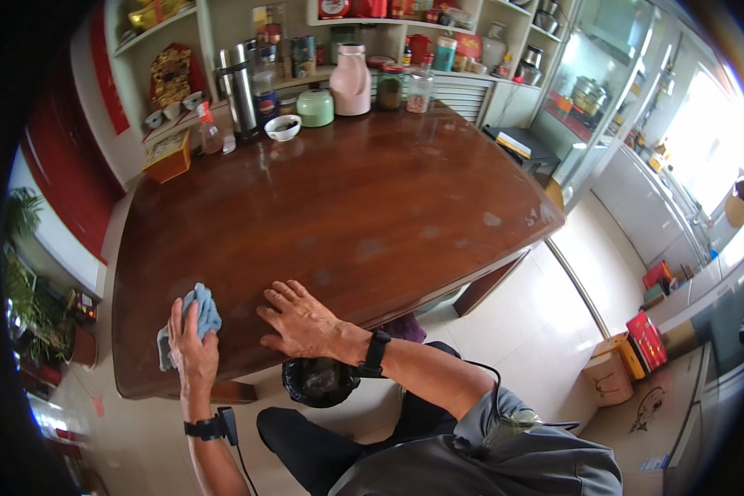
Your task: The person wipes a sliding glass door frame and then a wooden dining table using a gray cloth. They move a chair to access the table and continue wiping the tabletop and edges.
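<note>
Near the front left corner of the brown wooden table [322,204], my left hand [193,356] holds a light blue cloth [204,310] against the tabletop. Parts of the cloth show on both sides of the fingers; the rest is hidden beneath the hand. My right hand [304,325] rests palm down at the table's front edge, fingers spread and holding nothing. Pale patches and smudges mark the glossy surface, mostly toward its right end. Both wrists wear black straps.
Along the back edge stand a pink thermos jug [351,84], a green lidded pot [315,108], a white bowl [283,128], glass jars [420,93], a steel flask [239,93], a bottle [209,131] and an orange box [167,156]. Below the front edge is a black-lined bin [320,383].
</note>
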Demonstrator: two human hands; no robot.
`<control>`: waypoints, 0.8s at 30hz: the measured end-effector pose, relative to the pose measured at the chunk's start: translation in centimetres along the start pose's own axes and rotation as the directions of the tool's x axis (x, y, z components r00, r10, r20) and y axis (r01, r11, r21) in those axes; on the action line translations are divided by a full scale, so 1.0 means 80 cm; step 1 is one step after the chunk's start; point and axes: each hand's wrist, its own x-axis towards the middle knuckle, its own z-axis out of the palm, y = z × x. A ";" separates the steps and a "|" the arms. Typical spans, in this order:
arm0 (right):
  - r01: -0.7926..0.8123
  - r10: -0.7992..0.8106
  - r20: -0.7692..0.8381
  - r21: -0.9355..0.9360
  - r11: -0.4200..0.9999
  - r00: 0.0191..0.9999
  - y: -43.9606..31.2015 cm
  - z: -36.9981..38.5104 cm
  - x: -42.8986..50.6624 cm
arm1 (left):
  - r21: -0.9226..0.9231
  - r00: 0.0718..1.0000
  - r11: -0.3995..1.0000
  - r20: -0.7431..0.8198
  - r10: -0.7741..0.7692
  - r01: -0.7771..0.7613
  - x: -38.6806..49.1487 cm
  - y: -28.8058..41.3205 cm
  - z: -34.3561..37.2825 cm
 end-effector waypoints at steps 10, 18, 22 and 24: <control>-0.043 0.052 -0.052 0.156 0.987 0.997 0.005 0.007 0.000 | -0.191 0.991 0.982 0.133 0.013 0.012 0.005 0.001 0.000; 0.047 0.107 -0.475 0.300 0.953 0.873 0.023 -0.001 -0.013 | -0.803 0.976 0.592 0.172 0.130 0.063 0.022 0.136 0.053; -0.145 0.176 -0.284 0.127 0.981 0.943 0.032 -0.019 -0.022 | -0.982 0.981 -0.020 0.190 -0.034 0.190 0.036 0.179 0.078; -0.148 0.173 -0.234 0.121 0.982 0.957 0.037 -0.027 -0.021 | -0.939 0.952 -0.196 0.300 -0.059 0.283 0.042 0.186 0.075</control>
